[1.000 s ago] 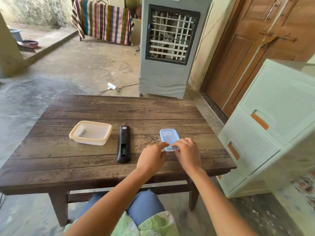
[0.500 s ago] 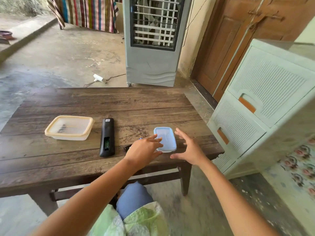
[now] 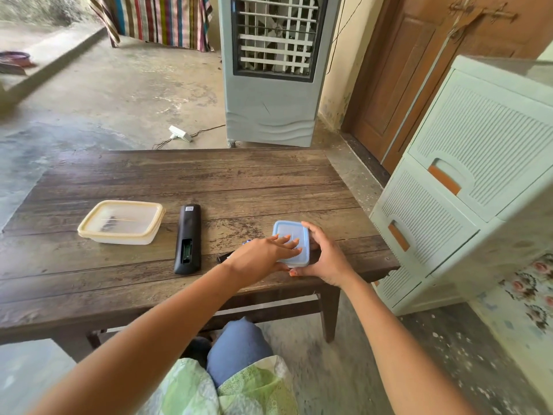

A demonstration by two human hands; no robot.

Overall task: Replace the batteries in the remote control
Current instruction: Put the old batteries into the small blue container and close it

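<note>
Right hand cups the small blue-lidded box, left hand flat on lid, neither grip clenched; brace base, peel lid upward from one corner.

Dark, weathered wooden table, plank-grained and matt, scuffed pale near the middle. Matt black plastic remote at centre. Cloudy translucent plastic container with cream lid at left. Smooth pale-blue plastic box at centre right. Ribbed mint plastic drawers at right. Rough, stained concrete floor in the upper left.
</note>
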